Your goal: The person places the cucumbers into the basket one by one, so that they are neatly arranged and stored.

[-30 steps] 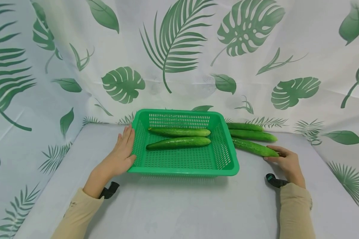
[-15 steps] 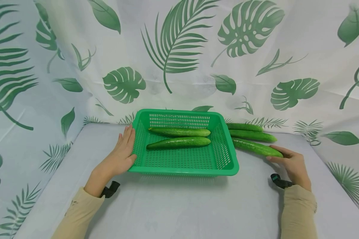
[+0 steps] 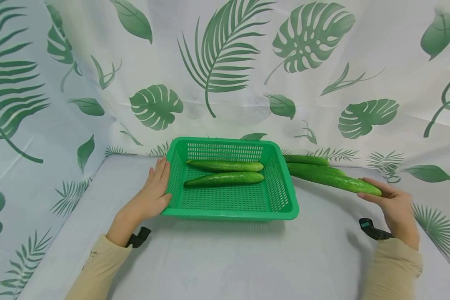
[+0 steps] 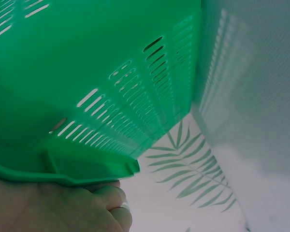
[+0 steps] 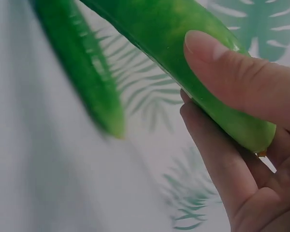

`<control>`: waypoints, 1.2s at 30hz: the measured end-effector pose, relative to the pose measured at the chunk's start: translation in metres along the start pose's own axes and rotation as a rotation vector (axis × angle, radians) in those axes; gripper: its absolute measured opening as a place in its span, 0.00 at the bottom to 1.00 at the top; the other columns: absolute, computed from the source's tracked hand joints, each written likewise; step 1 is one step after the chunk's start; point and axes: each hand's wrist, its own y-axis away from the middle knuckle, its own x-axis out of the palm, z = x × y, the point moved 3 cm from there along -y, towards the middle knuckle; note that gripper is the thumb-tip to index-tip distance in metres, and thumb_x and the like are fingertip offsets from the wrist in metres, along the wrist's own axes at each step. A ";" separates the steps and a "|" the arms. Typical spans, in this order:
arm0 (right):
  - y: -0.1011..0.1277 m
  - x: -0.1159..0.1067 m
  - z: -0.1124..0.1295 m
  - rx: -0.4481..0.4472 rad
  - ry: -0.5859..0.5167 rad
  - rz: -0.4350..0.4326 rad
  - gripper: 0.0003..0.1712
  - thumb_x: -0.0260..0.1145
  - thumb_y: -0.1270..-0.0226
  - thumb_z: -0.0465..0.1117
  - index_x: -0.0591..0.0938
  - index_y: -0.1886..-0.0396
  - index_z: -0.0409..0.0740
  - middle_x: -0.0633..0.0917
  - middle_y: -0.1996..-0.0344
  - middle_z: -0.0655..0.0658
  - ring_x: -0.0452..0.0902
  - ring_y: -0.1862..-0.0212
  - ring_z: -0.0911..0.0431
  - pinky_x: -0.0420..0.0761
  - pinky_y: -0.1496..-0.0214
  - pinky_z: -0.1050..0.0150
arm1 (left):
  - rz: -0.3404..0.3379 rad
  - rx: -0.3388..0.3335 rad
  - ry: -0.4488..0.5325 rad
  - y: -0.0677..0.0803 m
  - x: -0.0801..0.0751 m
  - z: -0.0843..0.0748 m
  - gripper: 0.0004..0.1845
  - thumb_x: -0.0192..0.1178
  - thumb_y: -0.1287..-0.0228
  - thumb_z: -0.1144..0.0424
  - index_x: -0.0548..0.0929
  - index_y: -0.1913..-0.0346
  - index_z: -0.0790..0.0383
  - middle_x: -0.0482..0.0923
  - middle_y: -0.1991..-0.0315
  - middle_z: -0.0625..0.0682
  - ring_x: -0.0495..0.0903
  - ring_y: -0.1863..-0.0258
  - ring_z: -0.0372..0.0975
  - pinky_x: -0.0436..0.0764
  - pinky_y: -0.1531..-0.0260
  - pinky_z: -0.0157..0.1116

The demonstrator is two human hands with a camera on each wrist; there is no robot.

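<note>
The right hand (image 3: 395,206) has its thumb and fingers clamped on a long cucumber (image 3: 345,181) near its right-hand end — thumb on 1 side, fingers on the other. The cucumber slants from there toward the right side of the green basket (image 3: 228,215); whether its far end touches the rim, I cannot tell. It is probably stiff and fairly weighty, with glossy skin that may slip. Held at 1 end, it likely pulls downward, so a hold nearer the middle should balance better; a knock could bruise it. Behind it lie 2 other cucumbers (image 3: 307,159), partly covered. Inside the basket, 2 more cucumbers (image 3: 225,179) lie lengthwise, slightly apart. At the basket's left end the left hand (image 3: 153,196) rests against the wall — fingers straight and close together, gripping no cucumber.
</note>
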 end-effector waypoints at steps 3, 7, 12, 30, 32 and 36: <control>0.007 -0.003 0.013 -0.043 -0.109 -0.038 0.33 0.72 0.45 0.22 0.82 0.38 0.42 0.85 0.54 0.61 0.76 0.55 0.67 0.77 0.59 0.80 | 0.000 0.001 -0.001 0.000 0.000 0.001 0.43 0.46 0.36 0.71 0.34 0.25 0.77 0.23 0.22 0.64 0.25 0.23 0.53 0.33 0.27 0.55; 0.013 -0.005 0.029 -0.125 -0.176 -0.136 0.33 0.72 0.50 0.17 0.83 0.42 0.38 0.86 0.52 0.56 0.78 0.53 0.64 0.79 0.57 0.79 | 0.002 0.004 -0.002 0.000 0.000 0.001 0.43 0.46 0.36 0.71 0.34 0.25 0.78 0.23 0.22 0.64 0.26 0.23 0.55 0.32 0.27 0.55; 0.019 0.000 0.048 -0.199 -0.179 -0.241 0.33 0.75 0.53 0.19 0.83 0.43 0.34 0.84 0.48 0.50 0.76 0.51 0.60 0.79 0.56 0.78 | 0.006 0.002 0.001 0.000 0.000 0.001 0.43 0.46 0.36 0.71 0.34 0.25 0.78 0.22 0.22 0.64 0.26 0.23 0.56 0.33 0.27 0.55; 0.023 0.087 0.097 -0.421 -0.349 -0.116 0.31 0.71 0.53 0.14 0.79 0.44 0.21 0.83 0.48 0.35 0.78 0.50 0.50 0.82 0.53 0.70 | -0.002 0.009 -0.009 -0.001 0.001 0.002 0.44 0.47 0.36 0.71 0.34 0.25 0.78 0.23 0.22 0.64 0.25 0.23 0.54 0.32 0.27 0.55; 0.022 0.100 0.097 -0.424 -0.317 -0.070 0.31 0.71 0.52 0.15 0.79 0.44 0.22 0.83 0.48 0.37 0.77 0.49 0.50 0.82 0.53 0.71 | -0.002 0.008 -0.009 -0.001 0.001 0.002 0.44 0.47 0.36 0.71 0.34 0.25 0.78 0.23 0.22 0.65 0.26 0.23 0.54 0.32 0.27 0.55; 0.020 0.127 0.093 -0.420 -0.223 0.007 0.29 0.71 0.49 0.18 0.80 0.43 0.25 0.85 0.49 0.42 0.77 0.48 0.52 0.81 0.53 0.73 | 0.000 0.006 -0.003 -0.001 0.001 0.001 0.43 0.46 0.36 0.71 0.34 0.25 0.78 0.23 0.22 0.65 0.25 0.23 0.54 0.32 0.27 0.55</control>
